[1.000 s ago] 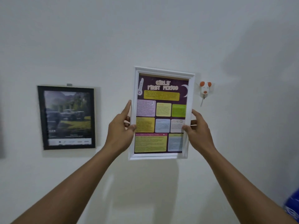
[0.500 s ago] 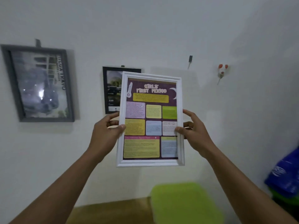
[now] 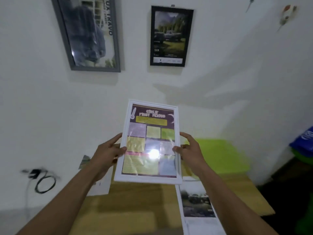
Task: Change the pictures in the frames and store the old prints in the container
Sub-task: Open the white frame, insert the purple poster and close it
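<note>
We hold white frame [image 3: 149,143] above wooden table [image 3: 135,209], left hand [image 3: 106,155] and right hand [image 3: 191,153] each closed on 1 side edge. Old print inside. 2 frames on wall untouched. Green container [image 3: 220,155] lidded; loose prints [image 3: 196,204] wait. Early stage, we judge.

Both arms extended forward, forearms bare. Left hand [image 3: 108,152] gripping left edge of the white frame [image 3: 149,179], thumb over the front. Right hand [image 3: 190,152] gripping right edge, thumb on front, fingers spread behind.
</note>
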The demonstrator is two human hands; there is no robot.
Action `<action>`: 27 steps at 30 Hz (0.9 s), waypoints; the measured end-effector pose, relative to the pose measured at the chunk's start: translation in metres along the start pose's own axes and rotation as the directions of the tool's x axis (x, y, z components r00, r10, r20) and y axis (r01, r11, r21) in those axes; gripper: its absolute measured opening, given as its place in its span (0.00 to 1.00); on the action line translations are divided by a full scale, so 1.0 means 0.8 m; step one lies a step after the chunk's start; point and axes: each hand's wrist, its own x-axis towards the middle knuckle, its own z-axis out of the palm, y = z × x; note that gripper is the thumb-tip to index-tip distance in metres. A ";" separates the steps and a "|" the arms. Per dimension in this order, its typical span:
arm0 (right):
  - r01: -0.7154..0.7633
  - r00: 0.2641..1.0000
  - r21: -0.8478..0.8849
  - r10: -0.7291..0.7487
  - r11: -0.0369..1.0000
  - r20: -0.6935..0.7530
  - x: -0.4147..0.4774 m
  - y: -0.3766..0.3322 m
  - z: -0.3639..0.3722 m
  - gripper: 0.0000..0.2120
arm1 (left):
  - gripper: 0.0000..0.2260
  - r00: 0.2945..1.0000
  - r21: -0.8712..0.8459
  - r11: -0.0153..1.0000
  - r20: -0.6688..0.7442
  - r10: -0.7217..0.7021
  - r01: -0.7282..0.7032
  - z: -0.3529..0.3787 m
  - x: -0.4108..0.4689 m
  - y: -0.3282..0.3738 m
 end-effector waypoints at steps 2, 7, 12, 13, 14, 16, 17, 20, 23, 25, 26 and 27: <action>-0.056 0.998 -0.019 0.056 0.998 0.016 -0.004 0.033 0.021 0.28 | 0.30 0.990 0.008 0.994 0.091 -0.105 0.105 -0.016 -0.008 -0.035; -0.167 0.985 -0.093 0.169 0.982 0.014 -0.001 0.104 0.066 0.24 | 0.32 0.978 -0.025 0.980 0.066 -0.198 0.200 -0.044 -0.008 -0.099; -0.115 0.992 -0.280 0.122 0.953 0.008 0.013 0.132 0.113 0.16 | 0.32 0.995 0.141 0.985 -0.022 -0.098 0.100 -0.040 0.002 -0.115; -0.098 0.993 -0.278 0.112 0.956 0.035 0.014 0.127 0.125 0.16 | 0.32 0.998 0.225 0.973 -0.033 -0.045 0.051 -0.035 0.003 -0.115; -0.097 0.990 -0.238 0.119 0.966 0.079 0.015 0.118 0.137 0.17 | 0.31 0.999 0.323 0.946 -0.040 0.016 -0.003 -0.030 0.004 -0.115; -0.153 0.968 -0.092 0.168 0.984 0.184 0.015 0.097 0.158 0.21 | 0.31 0.990 0.539 0.835 -0.012 0.140 -0.112 -0.015 0.005 -0.114; -0.186 0.957 -0.015 0.185 0.982 0.226 0.016 0.089 0.166 0.21 | 0.30 0.982 0.616 0.771 0.022 0.189 -0.162 -0.006 0.005 -0.116; -0.233 0.951 0.107 0.204 0.967 0.233 0.024 0.078 0.175 0.21 | 0.29 0.960 0.669 0.698 0.087 0.267 -0.255 0.016 0.007 -0.122; -0.273 0.956 0.146 0.251 0.951 0.155 0.035 0.080 0.173 0.25 | 0.28 0.949 0.652 0.699 0.109 0.297 -0.294 0.040 0.005 -0.127; -0.232 0.971 0.095 0.224 0.968 0.086 0.042 0.085 0.168 0.23 | 0.27 0.949 0.616 0.728 0.118 0.294 -0.302 0.057 0.004 -0.133; -0.206 0.978 0.059 0.203 0.977 0.056 0.045 0.087 0.164 0.23 | 0.27 0.952 0.597 0.746 0.118 0.282 -0.295 0.066 0.004 -0.137; -0.189 0.982 0.034 0.188 0.981 0.033 0.047 0.091 0.160 0.25 | 0.26 0.957 0.584 0.761 0.114 0.267 -0.282 0.075 0.006 -0.140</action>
